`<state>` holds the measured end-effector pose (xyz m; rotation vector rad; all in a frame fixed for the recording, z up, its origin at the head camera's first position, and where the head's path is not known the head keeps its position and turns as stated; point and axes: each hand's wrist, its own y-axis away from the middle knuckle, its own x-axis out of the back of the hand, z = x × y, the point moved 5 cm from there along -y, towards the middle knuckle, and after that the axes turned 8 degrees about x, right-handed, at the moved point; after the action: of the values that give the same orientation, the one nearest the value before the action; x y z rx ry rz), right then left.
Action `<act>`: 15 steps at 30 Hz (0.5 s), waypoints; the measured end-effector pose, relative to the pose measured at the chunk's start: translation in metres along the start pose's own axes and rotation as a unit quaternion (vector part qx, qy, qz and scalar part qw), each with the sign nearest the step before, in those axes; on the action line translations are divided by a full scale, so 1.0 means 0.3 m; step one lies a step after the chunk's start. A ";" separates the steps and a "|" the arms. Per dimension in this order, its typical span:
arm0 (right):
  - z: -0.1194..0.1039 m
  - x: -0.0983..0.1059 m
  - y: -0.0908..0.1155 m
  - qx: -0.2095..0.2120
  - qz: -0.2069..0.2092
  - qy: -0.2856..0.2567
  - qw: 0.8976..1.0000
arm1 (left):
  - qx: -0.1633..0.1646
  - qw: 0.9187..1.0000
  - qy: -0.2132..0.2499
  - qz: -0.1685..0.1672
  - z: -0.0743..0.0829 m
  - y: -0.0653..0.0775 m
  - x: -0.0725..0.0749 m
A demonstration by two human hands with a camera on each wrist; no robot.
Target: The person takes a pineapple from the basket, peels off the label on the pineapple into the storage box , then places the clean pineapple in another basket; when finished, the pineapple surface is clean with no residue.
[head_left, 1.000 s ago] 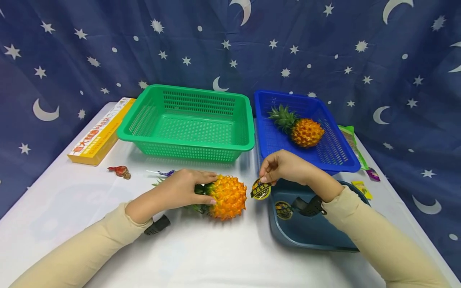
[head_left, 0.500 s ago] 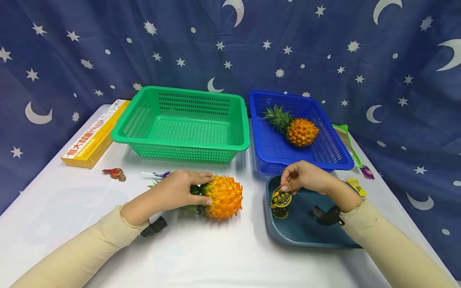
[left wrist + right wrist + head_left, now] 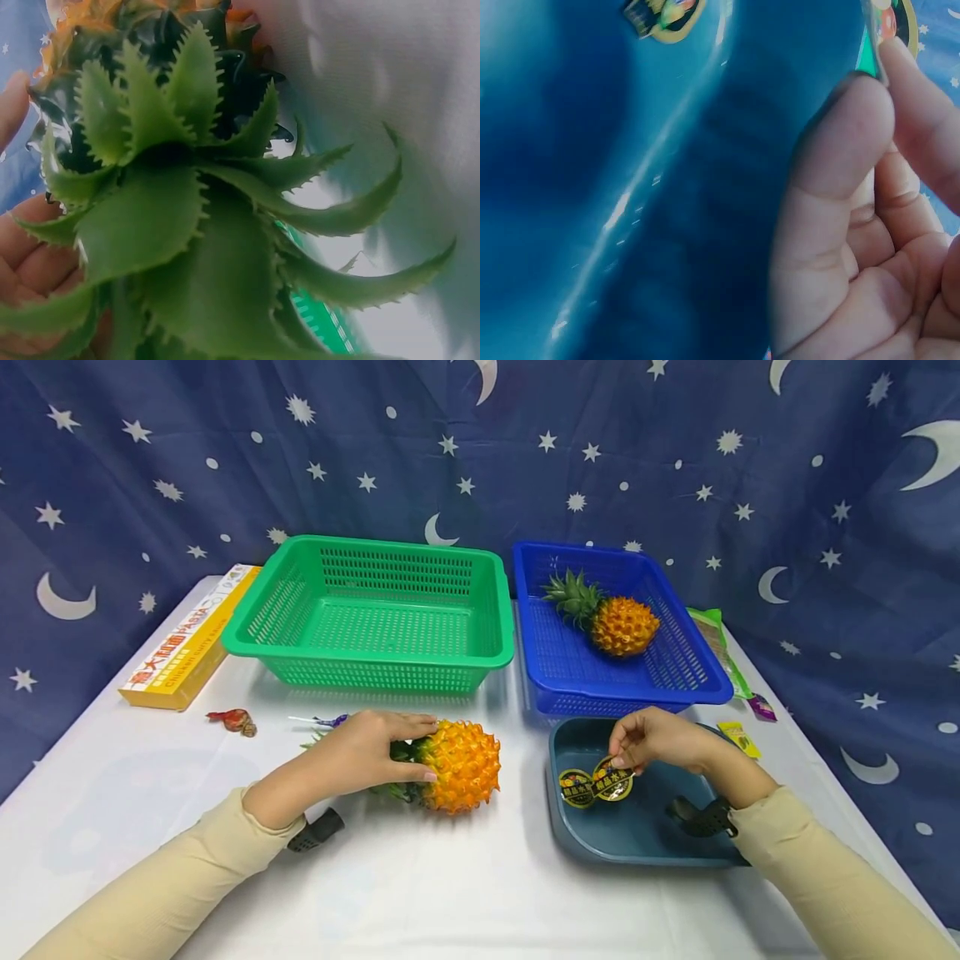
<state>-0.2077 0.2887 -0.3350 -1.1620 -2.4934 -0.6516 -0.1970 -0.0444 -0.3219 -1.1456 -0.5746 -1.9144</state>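
Left hand [image 3: 360, 756]: thumb and fingers spread to either side of the near pineapple [image 3: 461, 768] and grasping it at the crown end. The fruit lay on its side on the white surface [image 3: 450, 893], orange body toward the tub, leaves under the palm. Right hand [image 3: 663, 743]: thumb and fingers pinching the edge of a round black-and-gold label [image 3: 613, 779] above the interior of the dark blue tub [image 3: 645, 862]. A second label [image 3: 576, 788] was inside the tub, at its left; contact between the two labels could not be judged. Behind stood the green basket [image 3: 375, 657] and, to its right, the blue basket [image 3: 626, 695] with a far pineapple [image 3: 624, 627] in it. Pasta box [image 3: 187, 643] at left; lollipop [image 3: 328, 722] just beyond the left hand. Yellow packet [image 3: 738, 739] right of the tub.
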 end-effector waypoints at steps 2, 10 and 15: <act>0.017 0.003 0.004 -0.005 -0.004 -0.003 1.000 | 0.000 1.000 0.001 0.000 -0.001 0.000 -0.001; 0.085 0.023 0.012 -0.028 -0.016 -0.041 0.999 | 0.001 1.000 0.001 0.002 -0.002 0.001 0.000; 0.105 0.030 0.014 -0.043 -0.030 -0.056 0.997 | -0.007 1.000 -0.001 0.004 -0.002 -0.003 0.001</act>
<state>-0.2127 0.3133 -0.3564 -1.1877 -2.6270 -0.7353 -0.1979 -0.0444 -0.3220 -1.1569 -0.5584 -1.9135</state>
